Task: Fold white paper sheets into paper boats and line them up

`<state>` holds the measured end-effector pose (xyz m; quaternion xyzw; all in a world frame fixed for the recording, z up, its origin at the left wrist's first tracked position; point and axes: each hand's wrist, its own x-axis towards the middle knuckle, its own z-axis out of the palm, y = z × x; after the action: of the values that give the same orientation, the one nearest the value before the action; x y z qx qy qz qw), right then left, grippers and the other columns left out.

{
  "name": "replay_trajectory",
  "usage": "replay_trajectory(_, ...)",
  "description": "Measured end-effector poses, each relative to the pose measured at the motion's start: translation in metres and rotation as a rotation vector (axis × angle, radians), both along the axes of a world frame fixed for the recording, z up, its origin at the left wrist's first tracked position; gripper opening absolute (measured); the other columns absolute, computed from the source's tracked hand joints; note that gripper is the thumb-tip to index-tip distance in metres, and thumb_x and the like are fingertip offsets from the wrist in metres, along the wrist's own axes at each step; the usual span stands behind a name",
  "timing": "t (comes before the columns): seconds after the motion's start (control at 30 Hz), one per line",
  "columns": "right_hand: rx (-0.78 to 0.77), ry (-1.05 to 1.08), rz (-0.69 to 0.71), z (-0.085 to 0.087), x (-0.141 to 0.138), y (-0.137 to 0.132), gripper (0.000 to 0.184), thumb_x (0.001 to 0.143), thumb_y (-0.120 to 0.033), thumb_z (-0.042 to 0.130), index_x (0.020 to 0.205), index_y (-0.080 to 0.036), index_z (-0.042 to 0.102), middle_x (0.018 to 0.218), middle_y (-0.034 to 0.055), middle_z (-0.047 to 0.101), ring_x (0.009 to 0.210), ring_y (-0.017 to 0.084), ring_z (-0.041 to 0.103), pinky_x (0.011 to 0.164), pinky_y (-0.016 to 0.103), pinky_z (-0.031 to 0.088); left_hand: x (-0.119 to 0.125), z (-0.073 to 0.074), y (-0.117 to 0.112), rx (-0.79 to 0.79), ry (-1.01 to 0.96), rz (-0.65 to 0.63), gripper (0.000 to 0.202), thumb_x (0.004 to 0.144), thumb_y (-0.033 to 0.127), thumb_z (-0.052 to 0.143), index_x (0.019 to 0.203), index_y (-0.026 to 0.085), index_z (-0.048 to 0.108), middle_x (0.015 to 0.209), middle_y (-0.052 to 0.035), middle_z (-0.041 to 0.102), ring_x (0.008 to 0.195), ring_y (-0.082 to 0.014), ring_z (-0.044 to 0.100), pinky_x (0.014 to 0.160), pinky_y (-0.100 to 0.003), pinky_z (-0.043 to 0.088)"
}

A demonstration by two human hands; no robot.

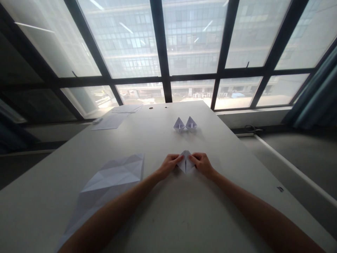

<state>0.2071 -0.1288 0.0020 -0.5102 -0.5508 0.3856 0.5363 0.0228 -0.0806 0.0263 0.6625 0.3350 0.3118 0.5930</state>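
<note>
Between my hands is a small folded white paper [185,164], diamond-shaped with a slit down its middle. My left hand [171,163] pinches its left side, thumb on top. On the right side my right hand [202,162] grips it the same way. The fingers under the paper are hidden. Just beyond stand two folded paper boats [179,125], side by side, each with a pointed peak. A large creased paper sheet [116,175] lies to the left, partly covered by my left forearm.
The white table [155,140] runs toward tall windows. Flat paper sheets [113,119] lie at its far left. Near the right edge is a small dark mark [280,189]. A round hole [151,108] sits at the far end, and a cable [252,129] lies beyond the right edge.
</note>
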Motion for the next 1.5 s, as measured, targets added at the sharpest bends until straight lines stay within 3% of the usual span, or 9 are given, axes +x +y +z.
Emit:
replay_trajectory(0.2, 0.025, -0.044, -0.045, 0.001, 0.001, -0.001, 0.045, 0.079, -0.058, 0.06, 0.061, -0.016, 0.061, 0.051, -0.0019, 0.046, 0.049, 0.011, 0.039, 0.044, 0.024, 0.027, -0.001, -0.001, 0.0, -0.045, -0.018, 0.013, 0.053, 0.075, 0.061, 0.067, 0.072, 0.009, 0.069, 0.059, -0.001, 0.055, 0.055, -0.0105, 0.044, 0.051, -0.022, 0.029)
replay_trajectory(0.43, 0.066, 0.023, -0.137, 0.002, 0.003, -0.002, 0.044, 0.08, -0.057, 0.06, 0.06, -0.017, 0.06, 0.051, -0.0025, 0.045, 0.049, 0.011, 0.038, 0.046, 0.025, 0.027, -0.001, -0.005, 0.002, -0.268, -0.206, 0.05, 0.044, 0.072, 0.052, 0.076, 0.083, 0.009, 0.074, 0.07, -0.0045, 0.067, 0.06, -0.0127, 0.056, 0.056, -0.022, 0.039)
replay_trajectory(0.53, 0.085, 0.048, -0.203, 0.001, 0.006, 0.001, 0.046, 0.079, -0.059, 0.059, 0.06, -0.018, 0.058, 0.051, -0.0026, 0.045, 0.049, 0.011, 0.04, 0.046, 0.025, 0.029, 0.0, -0.008, 0.008, -0.339, -0.333, 0.089, 0.043, 0.072, 0.047, 0.078, 0.095, 0.01, 0.074, 0.091, -0.0095, 0.071, 0.077, -0.0179, 0.064, 0.071, -0.028, 0.048)
replay_trajectory(0.67, 0.106, 0.113, -0.291, 0.0, 0.012, 0.006, 0.04, 0.077, -0.055, 0.063, 0.062, -0.018, 0.058, 0.054, -0.0016, 0.051, 0.051, 0.012, 0.046, 0.05, 0.025, 0.038, -0.001, -0.013, 0.018, -0.361, -0.514, 0.127, 0.04, 0.079, 0.038, 0.076, 0.11, 0.013, 0.07, 0.123, -0.0138, 0.063, 0.105, -0.0232, 0.062, 0.091, -0.035, 0.049)
replay_trajectory(0.87, 0.025, 0.336, -0.33, 0.0, 0.013, 0.009, 0.032, 0.069, -0.048, 0.07, 0.073, -0.017, 0.065, 0.071, 0.0023, 0.063, 0.065, 0.015, 0.058, 0.062, 0.029, 0.053, -0.005, -0.021, 0.027, -0.44, -0.651, 0.183, 0.035, 0.086, 0.031, 0.069, 0.115, 0.013, 0.065, 0.111, -0.0113, 0.067, 0.094, -0.0184, 0.066, 0.093, -0.035, 0.052)
replay_trajectory(1.07, -0.01, 0.37, -0.196, 0.003, 0.009, 0.005, 0.029, 0.063, -0.039, 0.078, 0.076, -0.015, 0.067, 0.073, 0.0031, 0.068, 0.071, 0.018, 0.064, 0.07, 0.033, 0.056, -0.006, -0.02, 0.026, -0.362, -0.639, 0.232, 0.034, 0.08, 0.034, 0.075, 0.106, 0.014, 0.067, 0.103, -0.0088, 0.069, 0.09, -0.0177, 0.066, 0.092, -0.036, 0.051)
replay_trajectory(1.17, -0.02, 0.253, -0.135, 0.002, 0.007, 0.003, 0.027, 0.062, -0.037, 0.078, 0.072, -0.015, 0.066, 0.065, 0.0031, 0.067, 0.065, 0.018, 0.064, 0.063, 0.03, 0.052, -0.005, -0.02, 0.025, -0.289, -0.581, 0.175, 0.041, 0.071, 0.029, 0.083, 0.105, 0.013, 0.068, 0.105, -0.0094, 0.069, 0.096, -0.0199, 0.065, 0.095, -0.037, 0.048)
replay_trajectory(1.33, -0.049, -0.015, 0.103, 0.007, 0.008, 0.0, 0.022, 0.067, -0.034, 0.073, 0.075, -0.013, 0.07, 0.07, 0.004, 0.07, 0.064, 0.016, 0.061, 0.058, 0.025, 0.044, -0.004, -0.019, 0.023, -0.28, -0.528, 0.286, 0.041, 0.063, 0.027, 0.087, 0.097, 0.011, 0.071, 0.094, -0.0082, 0.072, 0.088, -0.0195, 0.066, 0.089, -0.036, 0.051)
replay_trajectory(1.5, -0.033, -0.124, 0.246, 0.009, 0.008, -0.001, 0.034, 0.076, -0.046, 0.066, 0.076, -0.012, 0.071, 0.064, -0.0004, 0.061, 0.059, 0.013, 0.052, 0.055, 0.022, 0.037, -0.001, -0.013, 0.007, -0.205, -0.324, 0.152, 0.035, 0.064, 0.031, 0.085, 0.087, 0.009, 0.073, 0.085, -0.0097, 0.074, 0.074, -0.0208, 0.067, 0.075, -0.035, 0.054)
